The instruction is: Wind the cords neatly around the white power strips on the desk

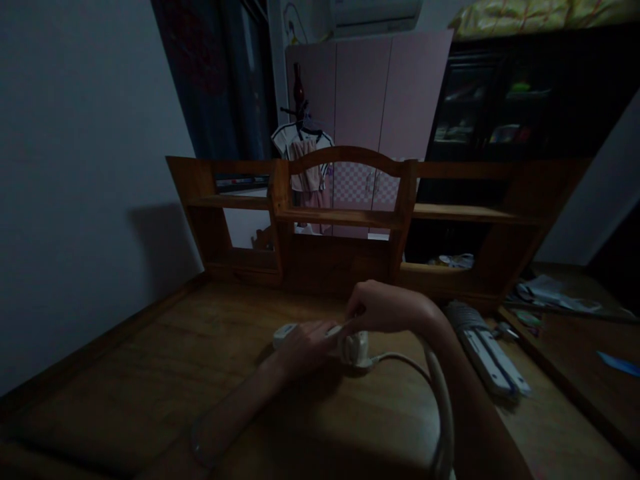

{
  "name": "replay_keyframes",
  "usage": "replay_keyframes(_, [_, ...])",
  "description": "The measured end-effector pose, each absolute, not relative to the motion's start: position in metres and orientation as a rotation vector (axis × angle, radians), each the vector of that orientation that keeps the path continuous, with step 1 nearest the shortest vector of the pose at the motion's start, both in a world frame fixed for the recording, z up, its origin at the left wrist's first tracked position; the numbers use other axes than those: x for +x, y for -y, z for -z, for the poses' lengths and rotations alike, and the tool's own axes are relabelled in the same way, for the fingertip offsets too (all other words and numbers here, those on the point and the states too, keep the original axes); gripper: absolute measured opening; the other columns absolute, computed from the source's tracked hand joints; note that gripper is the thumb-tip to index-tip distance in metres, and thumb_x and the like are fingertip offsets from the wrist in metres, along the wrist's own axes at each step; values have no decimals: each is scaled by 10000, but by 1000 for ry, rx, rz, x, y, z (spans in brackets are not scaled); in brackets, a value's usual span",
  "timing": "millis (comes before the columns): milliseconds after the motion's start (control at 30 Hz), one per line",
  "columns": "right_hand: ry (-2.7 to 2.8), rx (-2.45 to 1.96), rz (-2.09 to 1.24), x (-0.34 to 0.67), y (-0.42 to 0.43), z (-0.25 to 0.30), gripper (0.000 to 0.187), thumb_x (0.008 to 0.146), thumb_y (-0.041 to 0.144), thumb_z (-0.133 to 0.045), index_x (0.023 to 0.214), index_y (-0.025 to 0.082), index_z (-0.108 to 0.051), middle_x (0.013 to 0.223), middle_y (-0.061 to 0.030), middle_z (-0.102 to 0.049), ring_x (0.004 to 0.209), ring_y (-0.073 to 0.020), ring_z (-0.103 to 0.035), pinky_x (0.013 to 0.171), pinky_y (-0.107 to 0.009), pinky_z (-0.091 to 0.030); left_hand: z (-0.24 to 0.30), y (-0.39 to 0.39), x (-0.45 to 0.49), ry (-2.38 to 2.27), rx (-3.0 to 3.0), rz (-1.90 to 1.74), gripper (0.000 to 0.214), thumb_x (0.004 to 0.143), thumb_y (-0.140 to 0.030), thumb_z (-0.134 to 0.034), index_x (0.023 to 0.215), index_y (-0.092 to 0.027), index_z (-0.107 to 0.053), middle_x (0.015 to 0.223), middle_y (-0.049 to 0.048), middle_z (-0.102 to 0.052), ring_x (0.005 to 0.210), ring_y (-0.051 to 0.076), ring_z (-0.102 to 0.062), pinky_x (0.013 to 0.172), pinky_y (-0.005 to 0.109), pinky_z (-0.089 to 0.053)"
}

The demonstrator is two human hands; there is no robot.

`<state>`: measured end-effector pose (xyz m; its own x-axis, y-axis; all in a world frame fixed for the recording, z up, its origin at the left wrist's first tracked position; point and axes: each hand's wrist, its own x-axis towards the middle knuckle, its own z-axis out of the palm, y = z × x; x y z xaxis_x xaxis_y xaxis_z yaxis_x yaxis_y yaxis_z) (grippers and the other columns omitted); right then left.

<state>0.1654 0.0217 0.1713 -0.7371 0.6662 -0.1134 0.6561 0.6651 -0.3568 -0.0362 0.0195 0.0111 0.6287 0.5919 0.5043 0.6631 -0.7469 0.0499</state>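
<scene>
A white power strip (pixel 285 332) lies on the wooden desk (pixel 150 373) in dim light. My left hand (pixel 307 347) rests on top of the strip, fingers curled over it, holding it down. My right hand (pixel 380 308) comes in from the right, its fingers pinched at the strip's right end, just above a white plug (pixel 356 348). A thick white cable (pixel 440 393) runs from that plug back under my right forearm toward the bottom edge.
A wooden shelf unit (pixel 345 217) stands along the desk's back edge. A white flat device (pixel 487 353) lies at the right, with papers (pixel 555 293) beyond it. A grey wall is at the left; pink cabinets and hanging clothes (pixel 307 157) are behind.
</scene>
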Motion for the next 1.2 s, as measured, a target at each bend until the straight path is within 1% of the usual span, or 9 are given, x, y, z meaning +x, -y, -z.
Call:
replay_keyframes(133, [2806, -882, -1054, 189, -51, -166, 320, 772, 422, -649, 884, 136, -738, 705, -4, -659, 609, -107, -544, 524, -182, -371, -14, -14, -35, 824, -2716, 747, 356, 893, -183, -446, 1246, -195, -489, 1127, 135, -626, 1009, 230, -619, 815, 331, -516])
replay_keyframes(300, [2681, -762, -1373, 189, -71, -152, 342, 731, 434, -702, 871, 123, -690, 693, 20, -598, 592, -81, -478, 531, -177, -351, -12, -7, -37, 718, -2689, 974, 280, 914, -203, -414, 1184, -165, -478, 989, 125, -668, 868, 226, -662, 789, 349, -533])
replay_keyframes(500, [2447, -790, -1495, 182, -86, -129, 342, 744, 458, -685, 888, 150, -649, 783, 13, -609, 635, -87, -502, 548, -174, -367, -8, -6, -41, 1028, -2654, 1186, 684, 876, -383, -552, 1435, -189, -209, 1276, 165, -568, 1119, 253, -595, 916, 369, -498])
replay_keyframes(600, [2360, -794, -1580, 182, -94, -117, 354, 736, 452, -695, 917, 154, -635, 826, 3, -607, 640, -85, -504, 537, -169, -371, -9, -7, -40, 1049, -2690, 1172, 745, 868, -389, -573, 1466, -204, -170, 1264, 150, -584, 1091, 248, -611, 916, 357, -495])
replay_keyframes(800, [2255, -866, -1594, 179, -105, -104, 383, 793, 496, -624, 968, 155, -618, 784, 12, -559, 627, -79, -481, 554, -172, -398, -12, -10, -35, 1285, -2594, 1390, 707, 815, -374, -642, 1424, -208, -323, 1312, 136, -559, 1091, 258, -610, 936, 326, -474])
replay_keyframes(900, [2294, -884, -1467, 182, -108, -106, 416, 769, 472, -657, 1027, 148, -622, 812, 1, -585, 639, -85, -495, 552, -176, -401, -19, -14, -34, 1549, -2454, 1668, 693, 747, -359, -702, 1365, -231, -416, 1296, 108, -577, 1074, 259, -619, 888, 305, -496])
replay_keyframes(1000, [2428, -883, -1325, 194, -107, -115, 432, 723, 419, -712, 1046, 138, -650, 836, -14, -619, 688, -105, -530, 591, -193, -421, -29, -21, -37, 1754, -2162, 2084, 678, 662, -356, -762, 1278, -232, -508, 1174, 77, -650, 1036, 254, -631, 869, 313, -501])
replay_keyframes(1100, [2438, -949, -1215, 207, -97, -132, 450, 795, 469, -624, 1087, 128, -652, 815, -26, -628, 709, -123, -554, 634, -223, -449, -35, -32, -43, 1794, -1906, 2411, 558, 642, -361, -770, 1146, -199, -595, 1079, 70, -681, 979, 229, -647, 837, 300, -506])
replay_keyframes(1200, [2365, -994, -1101, 211, -78, -154, 531, 872, 541, -486, 1187, 128, -596, 849, -50, -636, 696, -129, -571, 624, -237, -464, -34, -43, -53, 1841, -1819, 2603, 519, 661, -385, -755, 1113, -177, -608, 1007, 78, -698, 844, 203, -681, 736, 280, -528])
